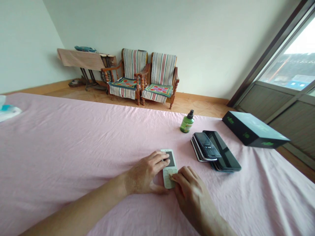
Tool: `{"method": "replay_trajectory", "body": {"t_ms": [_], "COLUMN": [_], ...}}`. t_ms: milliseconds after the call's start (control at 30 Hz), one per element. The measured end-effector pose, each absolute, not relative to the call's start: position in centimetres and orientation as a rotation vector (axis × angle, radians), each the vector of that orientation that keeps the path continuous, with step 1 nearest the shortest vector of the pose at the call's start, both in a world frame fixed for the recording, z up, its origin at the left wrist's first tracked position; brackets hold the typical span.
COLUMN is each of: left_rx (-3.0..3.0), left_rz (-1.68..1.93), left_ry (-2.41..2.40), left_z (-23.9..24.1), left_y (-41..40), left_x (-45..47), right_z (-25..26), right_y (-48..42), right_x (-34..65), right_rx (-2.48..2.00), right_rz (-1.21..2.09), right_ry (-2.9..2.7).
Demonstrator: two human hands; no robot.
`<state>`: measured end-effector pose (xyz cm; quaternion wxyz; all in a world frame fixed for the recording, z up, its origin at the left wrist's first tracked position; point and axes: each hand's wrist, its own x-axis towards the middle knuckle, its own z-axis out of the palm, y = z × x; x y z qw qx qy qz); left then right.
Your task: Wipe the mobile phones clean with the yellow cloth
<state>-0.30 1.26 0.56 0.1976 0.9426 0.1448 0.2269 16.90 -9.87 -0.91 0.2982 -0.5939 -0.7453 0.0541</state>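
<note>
A white keypad phone (169, 183) lies face up on the pink cloth in front of me. My left hand (145, 172) steadies it from the left, fingertips on the dark screen and thumb by the lower edge. Closed in a pinch, my right hand (193, 190) presses a small beige wad (173, 178) onto the keys. Its material is too small to tell, and my fingers cover part of it. To the right is a stack of phones with a dark keypad phone (206, 146) on top, partly over a stack of dark tablets (225, 152).
A green spray bottle (187, 123) stands beyond the phones. At the far right sits a black box (254, 131) with green lettering. The pink cloth (73, 141) is wrinkled. Past its far edge are two wooden chairs (159, 77) and a cloth-covered table (81, 58). A white-and-blue item (8, 113) lies far left.
</note>
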Motion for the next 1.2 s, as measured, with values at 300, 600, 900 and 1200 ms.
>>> {"method": "replay_trajectory", "body": {"t_ms": [300, 600, 900, 1200], "left_rx": [2.629, 2.663, 2.658, 2.684], "left_rz": [0.654, 0.623, 0.632, 0.621], "left_ry": [0.421, 0.416, 0.421, 0.411], "left_z": [0.2, 0.2, 0.3, 0.1], "left_y": [1.2, 1.3, 1.2, 1.3], "left_x": [-0.3, -0.2, -0.2, -0.4], "right_z": [-0.3, -1.2, -0.4, 0.2], "right_y": [-8.8, -7.9, -8.1, -8.7], "right_x": [18.3, 17.9, 18.5, 18.9], "right_rx": [-1.579, -1.553, -1.542, -1.532], "right_rz": [0.269, 0.267, 0.262, 0.371], "right_ry": [-1.721, -1.774, -1.902, -1.765]}}
